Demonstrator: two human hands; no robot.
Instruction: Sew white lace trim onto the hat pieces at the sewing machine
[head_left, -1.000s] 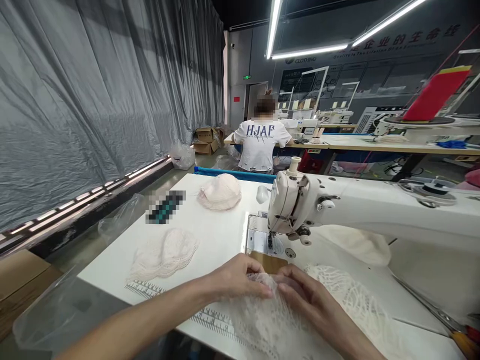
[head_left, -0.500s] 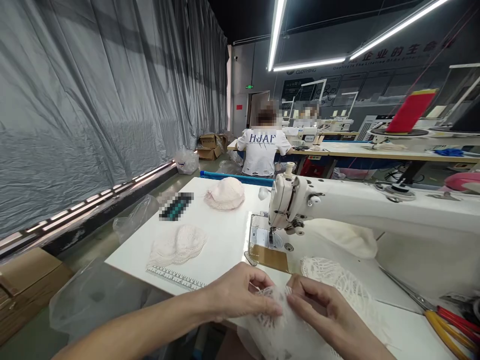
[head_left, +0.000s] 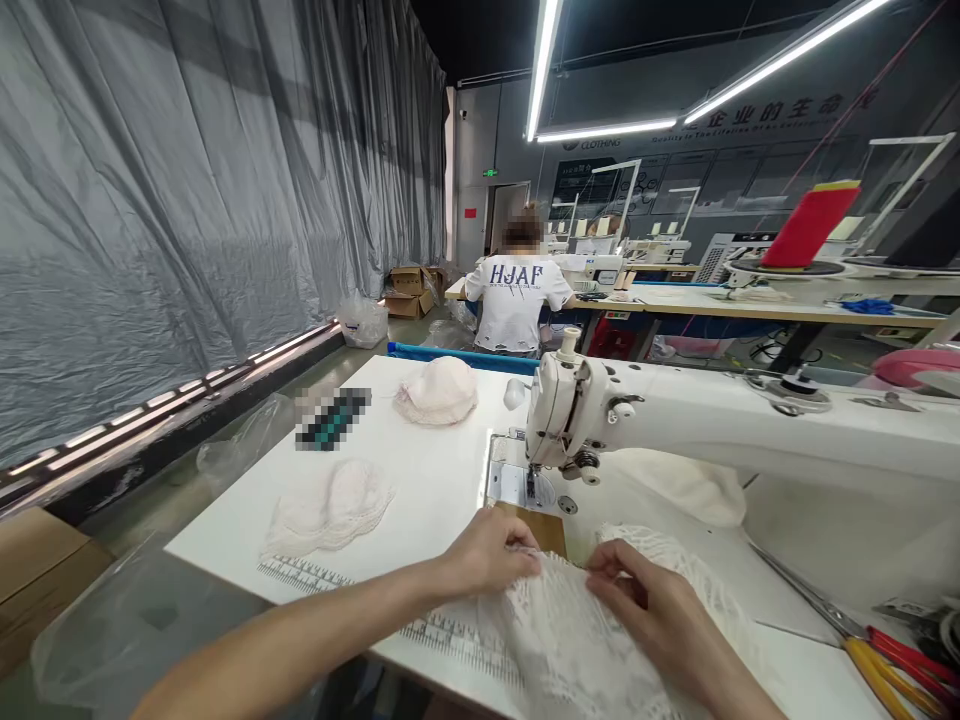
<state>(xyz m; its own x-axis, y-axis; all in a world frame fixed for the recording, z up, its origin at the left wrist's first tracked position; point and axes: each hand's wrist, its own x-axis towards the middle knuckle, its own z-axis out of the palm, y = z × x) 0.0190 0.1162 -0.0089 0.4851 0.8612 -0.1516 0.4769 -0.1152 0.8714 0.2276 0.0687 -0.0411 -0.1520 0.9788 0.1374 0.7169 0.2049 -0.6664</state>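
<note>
A piece of white lace fabric [head_left: 577, 630] hangs stretched between my two hands at the table's front edge. My left hand [head_left: 491, 550] pinches its upper left edge, near the brown plate [head_left: 544, 525] in front of the needle. With thumb and fingers closed, my right hand [head_left: 637, 585] grips the upper right edge. The white sewing machine [head_left: 570, 410] stands just beyond, its presser foot [head_left: 531, 485] apart from the lace. More fringed white lace [head_left: 675, 550] lies on the table behind my right hand, partly covered by it.
Two pale lace pieces, one scalloped [head_left: 330, 508] and one cup-shaped [head_left: 436, 390], lie on the left of the table [head_left: 225, 535]. A clear ruler [head_left: 457, 640] runs under my left forearm. Scissors with yellow handles [head_left: 877, 675] lie at right. A person [head_left: 517, 300] sits ahead, back turned.
The lace, bunched between close fingertips before, is now spread out and raised toward the machine. My hands have moved slightly farther apart. The view has shifted a little to the right.
</note>
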